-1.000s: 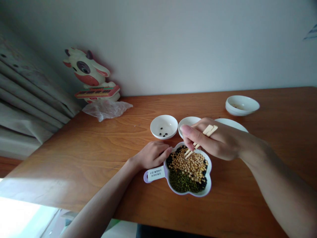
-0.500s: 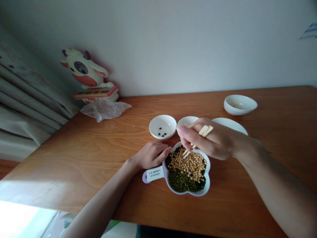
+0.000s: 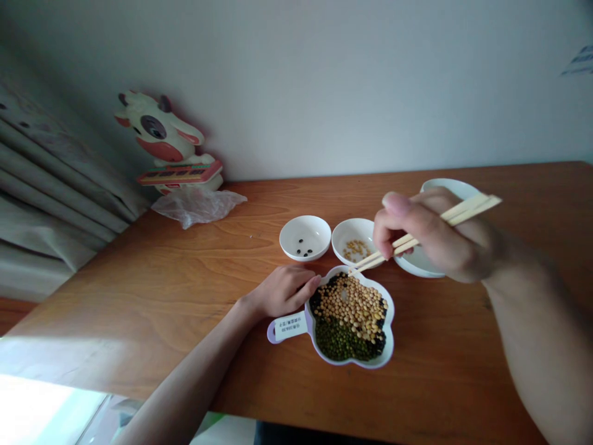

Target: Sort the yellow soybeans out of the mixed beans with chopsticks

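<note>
Clover-shaped dish (image 3: 390, 330), one: soybeans (image 3: 354, 303), mung beans (image 3: 341, 340), black beans (image 3: 317, 301). Beyond dish, four white bowls: first bowl (image 3: 291, 237), four black beans; second bowl (image 3: 351, 229), soybeans, uncounted; two others part-hidden. Right hand (image 3: 438, 235) grasps two chopsticks (image 3: 470, 210), tips over dish's far side. Left hand (image 3: 288, 289) touches dish's rim; grip cannot be told.

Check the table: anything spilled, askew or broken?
No clear spill or damage. Two minor oddities: a tiny pale speck on the bare table, left of the bowl with black beans, too small to identify; and a crumpled plastic bag by the toy, looking like stray packaging.
</note>
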The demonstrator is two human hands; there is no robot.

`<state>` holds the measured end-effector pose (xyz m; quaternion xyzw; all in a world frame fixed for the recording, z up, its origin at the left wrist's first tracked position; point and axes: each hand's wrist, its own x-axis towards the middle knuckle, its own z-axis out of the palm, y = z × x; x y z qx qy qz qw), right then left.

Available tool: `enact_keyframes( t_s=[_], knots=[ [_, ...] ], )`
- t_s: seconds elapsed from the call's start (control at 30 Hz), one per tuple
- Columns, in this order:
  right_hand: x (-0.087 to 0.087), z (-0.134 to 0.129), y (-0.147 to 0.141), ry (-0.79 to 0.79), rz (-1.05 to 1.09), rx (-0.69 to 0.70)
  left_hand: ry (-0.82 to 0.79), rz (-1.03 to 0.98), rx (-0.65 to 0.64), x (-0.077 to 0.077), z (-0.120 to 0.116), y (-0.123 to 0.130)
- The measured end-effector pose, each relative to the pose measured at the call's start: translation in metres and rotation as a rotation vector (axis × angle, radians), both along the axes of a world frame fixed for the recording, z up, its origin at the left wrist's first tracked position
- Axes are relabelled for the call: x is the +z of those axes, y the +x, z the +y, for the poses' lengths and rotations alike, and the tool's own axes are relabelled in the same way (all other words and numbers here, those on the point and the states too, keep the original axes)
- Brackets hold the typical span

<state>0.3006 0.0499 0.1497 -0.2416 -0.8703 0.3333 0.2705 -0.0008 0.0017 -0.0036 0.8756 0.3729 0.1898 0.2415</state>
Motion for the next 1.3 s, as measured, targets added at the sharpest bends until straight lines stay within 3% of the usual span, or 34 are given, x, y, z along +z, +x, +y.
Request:
enact_keyframes(
  t_s=[0.2, 0.47, 0.67, 0.93, 1.3],
  knots=[
    [0.012, 0.007, 0.027, 0.086, 0.061, -0.244, 0.029, -0.007, -0.014, -0.001, 0.001, 0.000],
    [0.009, 0.016, 0.030, 0.090, -0.003, -0.266, 0.031, -0.003, -0.013, -0.003, 0.001, -0.001],
    [0.007, 0.011, 0.023, 0.061, 0.013, -0.189, 0.032, -0.002, -0.011, -0.004, 0.002, -0.002],
    [-0.006, -0.007, -0.008, -0.125, -0.097, 0.074, 0.032, -0.006, -0.006, 0.000, 0.000, 0.001],
    [-0.015, -0.011, -0.025, -0.072, -0.214, 0.115, 0.041, -0.004, -0.007, -0.001, 0.000, -0.001]
  ],
)
